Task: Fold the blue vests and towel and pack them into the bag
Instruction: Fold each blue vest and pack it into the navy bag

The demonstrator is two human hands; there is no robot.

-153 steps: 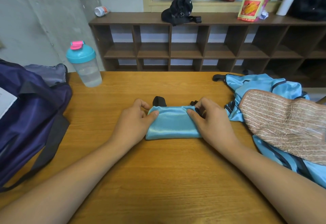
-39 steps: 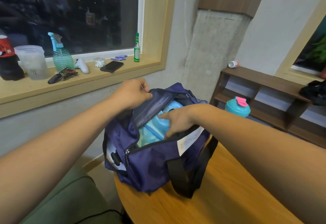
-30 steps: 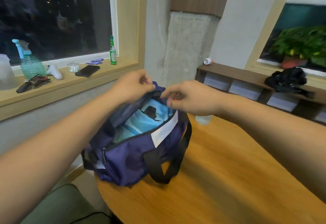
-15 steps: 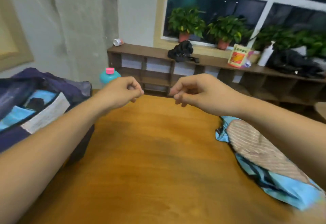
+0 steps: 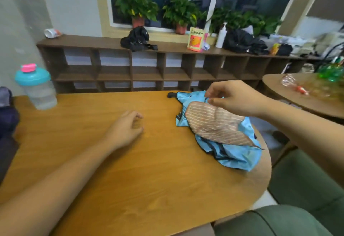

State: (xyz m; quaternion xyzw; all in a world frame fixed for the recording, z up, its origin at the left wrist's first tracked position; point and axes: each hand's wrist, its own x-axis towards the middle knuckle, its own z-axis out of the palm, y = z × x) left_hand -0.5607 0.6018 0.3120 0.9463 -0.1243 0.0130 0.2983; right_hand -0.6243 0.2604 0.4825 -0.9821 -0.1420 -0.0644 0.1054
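**A:** left hand (image 5: 128,127) is lying loosely curled, empty, on the wooden table (image 5: 149,170). and the other?

**B:** right hand (image 5: 232,98) is hovering at the brown striped towel (image 5: 214,122) edge, can't tell if pinching. towel's lying on crumpled shiny blue vests (image 5: 240,155).

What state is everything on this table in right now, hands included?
Striped brown towel: unfolded, draped over the vests.
Shiny blue vests: crumpled heap, unfolded.
Clear plastic bottle with teal lid: upright, capped.
Dark purple bag: mostly out of frame.
Left hand: relaxed, empty.
Right hand: at the towel's far edge; grip unclear.
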